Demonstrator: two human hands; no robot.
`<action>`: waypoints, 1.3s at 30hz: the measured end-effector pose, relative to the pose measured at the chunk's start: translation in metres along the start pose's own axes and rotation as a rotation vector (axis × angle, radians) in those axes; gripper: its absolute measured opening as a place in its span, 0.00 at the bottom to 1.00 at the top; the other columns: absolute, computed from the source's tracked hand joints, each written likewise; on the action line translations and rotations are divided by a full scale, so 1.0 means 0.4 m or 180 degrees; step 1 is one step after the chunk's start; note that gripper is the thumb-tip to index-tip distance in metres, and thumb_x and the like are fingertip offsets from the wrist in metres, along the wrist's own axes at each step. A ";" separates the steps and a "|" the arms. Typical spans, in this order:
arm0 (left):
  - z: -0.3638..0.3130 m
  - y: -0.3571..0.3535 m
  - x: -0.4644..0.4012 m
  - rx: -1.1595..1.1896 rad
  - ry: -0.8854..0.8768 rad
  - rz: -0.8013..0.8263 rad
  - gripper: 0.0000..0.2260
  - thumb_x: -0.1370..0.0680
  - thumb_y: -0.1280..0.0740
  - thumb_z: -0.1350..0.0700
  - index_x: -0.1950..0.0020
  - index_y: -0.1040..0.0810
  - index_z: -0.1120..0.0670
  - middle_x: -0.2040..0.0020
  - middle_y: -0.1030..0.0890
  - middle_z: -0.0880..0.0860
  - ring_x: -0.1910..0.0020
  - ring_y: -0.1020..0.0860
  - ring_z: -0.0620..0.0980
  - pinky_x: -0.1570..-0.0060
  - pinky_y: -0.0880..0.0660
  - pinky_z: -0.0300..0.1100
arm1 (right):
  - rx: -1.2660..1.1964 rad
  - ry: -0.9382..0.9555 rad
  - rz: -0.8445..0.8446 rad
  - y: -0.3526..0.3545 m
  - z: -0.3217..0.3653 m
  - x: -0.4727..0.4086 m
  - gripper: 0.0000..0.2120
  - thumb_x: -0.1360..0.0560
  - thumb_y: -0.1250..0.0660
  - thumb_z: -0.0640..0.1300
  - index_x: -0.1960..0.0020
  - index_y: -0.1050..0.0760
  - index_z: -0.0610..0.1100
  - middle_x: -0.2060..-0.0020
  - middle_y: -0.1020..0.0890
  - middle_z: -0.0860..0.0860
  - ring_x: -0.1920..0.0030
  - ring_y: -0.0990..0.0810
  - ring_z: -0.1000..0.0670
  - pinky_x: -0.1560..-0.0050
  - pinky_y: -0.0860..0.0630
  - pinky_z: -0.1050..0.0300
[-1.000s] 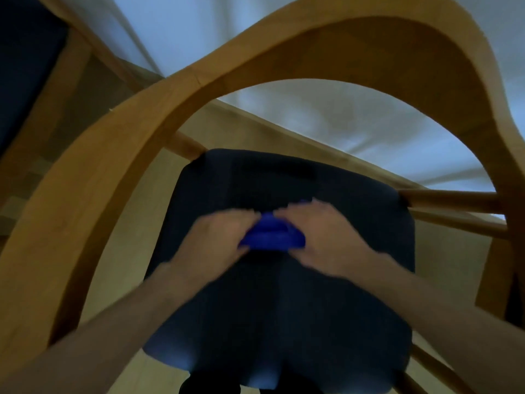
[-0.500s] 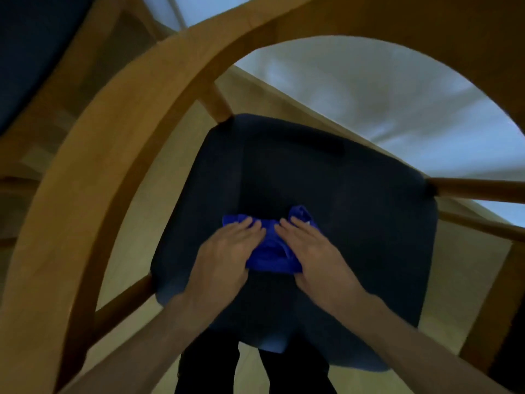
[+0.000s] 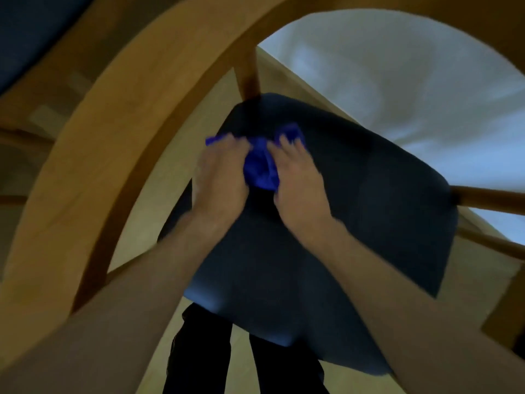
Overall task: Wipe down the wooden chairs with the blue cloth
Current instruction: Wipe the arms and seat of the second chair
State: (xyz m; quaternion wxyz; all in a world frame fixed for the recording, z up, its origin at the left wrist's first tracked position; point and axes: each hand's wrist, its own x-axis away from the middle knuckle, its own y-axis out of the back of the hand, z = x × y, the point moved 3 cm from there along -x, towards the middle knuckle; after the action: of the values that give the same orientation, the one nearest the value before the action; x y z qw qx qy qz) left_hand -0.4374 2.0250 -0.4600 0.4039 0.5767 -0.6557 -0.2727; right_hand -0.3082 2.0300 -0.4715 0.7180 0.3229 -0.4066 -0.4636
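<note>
Blue cloth (image 3: 260, 166) bunched on dark seat (image 3: 355, 223), between both hands; left hand (image 3: 220, 177) and right hand (image 3: 298, 183) press it, fingers straight; frame blurred.

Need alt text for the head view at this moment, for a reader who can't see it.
Both hands, left hand and right hand, press a bunched blue cloth onto the dark seat cushion of a wooden chair, seen from above through its curved backrest.

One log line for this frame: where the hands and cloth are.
stage: wiping seat | left hand: on blue cloth | right hand: on cloth | cloth: bunched on dark seat cushion | frame: blurred
</note>
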 end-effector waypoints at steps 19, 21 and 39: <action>0.031 -0.006 -0.026 0.0295 0.0699 -0.0461 0.11 0.22 0.39 0.63 0.43 0.23 0.52 0.48 0.22 0.50 0.49 0.24 0.47 0.50 0.28 0.40 | 0.0007 0.0282 0.0089 0.013 -0.004 -0.093 0.30 0.28 0.30 0.35 0.27 0.31 0.41 0.28 0.30 0.44 0.26 0.35 0.44 0.22 0.46 0.54; 0.035 -0.016 0.076 0.0124 0.0603 -0.0132 0.22 0.25 0.35 0.67 0.32 0.27 0.52 0.33 0.26 0.51 0.31 0.32 0.50 0.32 0.33 0.43 | 0.0033 0.0469 0.0414 0.009 0.005 0.010 0.34 0.30 0.27 0.34 0.26 0.32 0.40 0.26 0.32 0.43 0.24 0.37 0.44 0.25 0.52 0.60; 0.072 -0.016 0.119 0.0117 0.0190 0.0154 0.29 0.29 0.32 0.70 0.29 0.29 0.57 0.29 0.30 0.55 0.27 0.36 0.53 0.28 0.45 0.43 | -0.0202 0.0238 0.0308 -0.036 0.000 0.082 0.36 0.31 0.30 0.30 0.25 0.34 0.43 0.23 0.38 0.46 0.23 0.42 0.44 0.22 0.47 0.52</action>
State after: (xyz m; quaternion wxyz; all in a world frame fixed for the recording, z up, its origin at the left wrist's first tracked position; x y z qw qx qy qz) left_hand -0.4587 1.9742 -0.4703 0.4191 0.5758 -0.6621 -0.2334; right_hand -0.3060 1.9945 -0.4744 0.7641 0.2970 -0.3798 -0.4287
